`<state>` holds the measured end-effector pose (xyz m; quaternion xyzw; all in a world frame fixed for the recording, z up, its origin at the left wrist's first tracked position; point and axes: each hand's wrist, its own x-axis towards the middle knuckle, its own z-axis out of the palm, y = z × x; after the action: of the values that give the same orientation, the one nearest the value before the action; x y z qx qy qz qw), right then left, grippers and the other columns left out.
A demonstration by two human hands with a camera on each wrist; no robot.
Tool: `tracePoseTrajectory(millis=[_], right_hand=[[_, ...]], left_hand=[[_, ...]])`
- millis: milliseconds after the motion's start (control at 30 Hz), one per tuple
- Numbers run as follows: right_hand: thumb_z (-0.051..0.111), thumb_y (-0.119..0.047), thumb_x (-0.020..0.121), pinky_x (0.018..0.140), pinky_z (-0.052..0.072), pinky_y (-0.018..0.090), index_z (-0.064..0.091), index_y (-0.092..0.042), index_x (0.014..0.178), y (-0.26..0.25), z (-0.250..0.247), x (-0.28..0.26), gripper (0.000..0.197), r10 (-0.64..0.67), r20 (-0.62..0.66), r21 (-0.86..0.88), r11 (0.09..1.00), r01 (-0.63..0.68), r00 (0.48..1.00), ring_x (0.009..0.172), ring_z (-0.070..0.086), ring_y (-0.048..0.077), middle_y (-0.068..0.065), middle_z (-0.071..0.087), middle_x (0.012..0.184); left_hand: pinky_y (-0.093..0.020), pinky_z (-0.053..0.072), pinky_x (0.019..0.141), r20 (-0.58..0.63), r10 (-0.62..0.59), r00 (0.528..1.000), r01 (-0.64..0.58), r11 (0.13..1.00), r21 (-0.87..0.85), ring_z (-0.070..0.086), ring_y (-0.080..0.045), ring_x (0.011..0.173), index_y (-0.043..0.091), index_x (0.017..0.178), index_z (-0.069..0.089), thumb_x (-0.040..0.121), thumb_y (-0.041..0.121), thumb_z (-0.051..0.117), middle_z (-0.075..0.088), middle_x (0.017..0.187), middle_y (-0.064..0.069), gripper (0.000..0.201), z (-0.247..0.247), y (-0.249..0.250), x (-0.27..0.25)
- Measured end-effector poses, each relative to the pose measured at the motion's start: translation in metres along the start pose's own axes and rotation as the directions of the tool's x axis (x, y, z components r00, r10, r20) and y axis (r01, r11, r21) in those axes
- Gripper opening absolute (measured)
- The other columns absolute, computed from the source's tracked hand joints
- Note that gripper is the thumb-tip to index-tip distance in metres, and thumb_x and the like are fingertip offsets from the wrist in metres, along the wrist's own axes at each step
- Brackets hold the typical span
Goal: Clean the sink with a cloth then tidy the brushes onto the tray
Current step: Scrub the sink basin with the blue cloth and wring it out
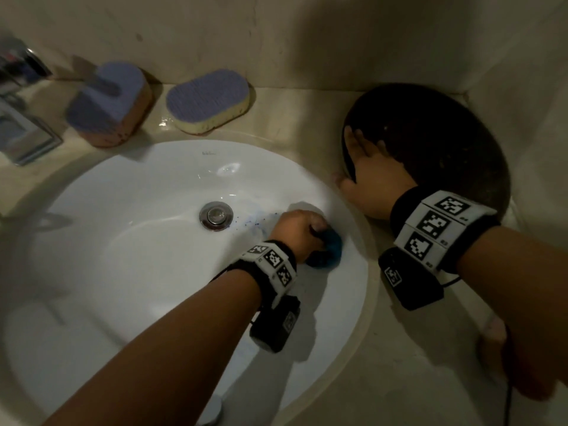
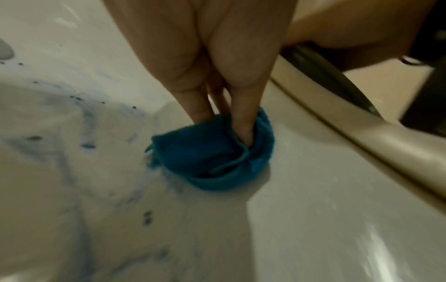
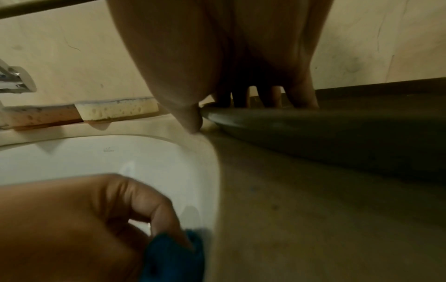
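Note:
My left hand (image 1: pixel 310 235) is down in the white sink (image 1: pixel 123 241), right of the drain (image 1: pixel 215 215). Its fingers (image 2: pixel 200 112) pinch a bunched blue cloth (image 2: pixel 212 152) and press it against the basin wall near the rim. Blue smears and dark specks (image 2: pixel 87 122) mark the basin beside the cloth. My right hand (image 1: pixel 362 155) lies flat with fingers spread on the near-left rim of a dark oval tray (image 1: pixel 445 149), and its thumb touches the counter. Two purple-topped sponge brushes (image 1: pixel 110 103) (image 1: pixel 209 99) lie on the counter behind the sink.
A chrome tap (image 1: pixel 21 103) stands at the far left of the beige counter (image 1: pixel 415 364). The wall runs close behind the brushes and the tray. In the right wrist view the yellow brush (image 3: pixel 118 110) lies just left of the tray (image 3: pixel 337 129).

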<state>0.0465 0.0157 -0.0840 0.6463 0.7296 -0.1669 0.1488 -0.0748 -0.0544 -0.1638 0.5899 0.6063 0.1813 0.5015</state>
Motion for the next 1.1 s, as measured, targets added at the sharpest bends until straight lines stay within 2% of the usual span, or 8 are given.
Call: tracePoseTrajectory(millis=[67, 167, 267, 467, 567, 700, 967, 1100], right_hand=[[0.039, -0.043, 0.094, 0.115, 0.015, 0.057, -0.013, -0.027, 0.148, 0.0, 0.0, 0.001, 0.076, -0.002, -0.007, 0.003, 1.0, 0.002, 1.0, 0.146, 0.0, 0.032, -0.003, -0.006, 0.159], [0.042, -0.041, 0.093, 0.115, 0.015, 0.056, -0.012, -0.026, 0.148, 0.001, -0.001, 0.002, 0.078, -0.001, 0.0, 0.003, 1.0, 0.001, 1.0, 0.146, 0.002, 0.033, -0.002, -0.004, 0.159], [0.051, -0.038, 0.089, 0.115, 0.02, 0.053, -0.002, -0.023, 0.15, -0.003, -0.008, -0.001, 0.082, 0.002, -0.009, 0.025, 1.0, -0.002, 1.0, 0.144, 0.011, 0.035, 0.006, 0.005, 0.158], [0.053, -0.022, 0.088, 0.104, 0.036, 0.039, 0.025, -0.015, 0.146, -0.05, -0.037, 0.006, 0.065, -0.292, -0.181, -0.132, 0.953, 0.271, 0.939, 0.131, 0.036, 0.035, 0.016, 0.023, 0.15], [0.044, -0.021, 0.096, 0.114, 0.019, 0.031, 0.015, -0.014, 0.149, -0.066, -0.028, 0.029, 0.061, -0.319, -0.02, -0.122, 0.942, 0.314, 0.948, 0.144, 0.017, 0.027, 0.01, 0.005, 0.158], [0.041, -0.02, 0.098, 0.118, 0.016, 0.04, 0.01, -0.014, 0.15, -0.071, -0.019, 0.045, 0.061, -0.288, 0.032, -0.129, 0.949, 0.289, 0.957, 0.144, 0.012, 0.035, 0.015, 0.003, 0.158], [0.042, -0.021, 0.098, 0.117, 0.017, 0.038, 0.007, -0.02, 0.15, -0.068, -0.02, 0.045, 0.063, -0.295, 0.027, -0.153, 0.943, 0.296, 0.955, 0.145, 0.013, 0.031, 0.011, 0.001, 0.159], [0.041, -0.021, 0.098, 0.117, 0.017, 0.037, 0.007, -0.02, 0.15, -0.07, -0.02, 0.044, 0.063, -0.295, 0.022, -0.153, 0.943, 0.295, 0.955, 0.144, 0.014, 0.033, 0.011, 0.002, 0.159]], left_hand=[[-0.019, 0.044, 0.084, -0.043, 0.007, 0.999, -0.008, 1.0, -0.013, 0.062, -0.019, 0.094, 0.008, 0.098, 0.072, 0.075, -0.001, 0.07, 0.069, 0.099, -0.007, 0.025, -0.002, -0.001, 0.005], [-0.02, 0.041, 0.086, 0.27, 0.036, 0.962, -0.13, 0.932, 0.339, 0.061, -0.021, 0.103, 0.014, 0.108, 0.07, 0.077, 0.009, 0.072, 0.068, 0.11, -0.005, 0.032, 0.003, -0.003, -0.008], [-0.019, 0.039, 0.086, 0.35, 0.009, 0.937, -0.158, 0.903, 0.4, 0.06, -0.022, 0.107, 0.015, 0.113, 0.068, 0.08, 0.011, 0.07, 0.067, 0.115, -0.006, 0.034, 0.002, -0.012, -0.02], [-0.025, 0.048, 0.085, -0.091, -0.02, 0.996, 0.017, 1.0, -0.026, 0.063, -0.024, 0.098, 0.012, 0.097, 0.069, 0.075, 0.0, 0.066, 0.068, 0.102, -0.007, 0.025, -0.025, -0.036, -0.019], [-0.032, 0.049, 0.09, -0.346, -0.101, 0.933, 0.047, 0.986, -0.163, 0.061, -0.025, 0.096, 0.014, 0.096, 0.065, 0.074, -0.002, 0.064, 0.063, 0.102, -0.006, 0.027, -0.045, -0.058, -0.013], [-0.013, 0.032, 0.082, -0.456, -0.137, 0.879, 0.13, 0.99, -0.046, 0.052, -0.019, 0.101, 0.01, 0.108, 0.062, 0.081, -0.001, 0.06, 0.058, 0.112, -0.007, 0.03, -0.062, -0.075, -0.006], [-0.023, 0.037, 0.09, -0.323, -0.104, 0.941, 0.11, 0.994, -0.001, 0.056, -0.027, 0.11, 0.01, 0.105, 0.067, 0.078, -0.001, 0.057, 0.063, 0.117, -0.01, 0.031, -0.025, -0.044, 0.027], [-0.027, 0.045, 0.088, -0.086, -0.109, 0.99, 0.111, 0.994, 0.022, 0.059, -0.028, 0.105, 0.005, 0.102, 0.069, 0.08, 0.001, 0.058, 0.064, 0.113, -0.014, 0.024, -0.009, -0.039, 0.012]])
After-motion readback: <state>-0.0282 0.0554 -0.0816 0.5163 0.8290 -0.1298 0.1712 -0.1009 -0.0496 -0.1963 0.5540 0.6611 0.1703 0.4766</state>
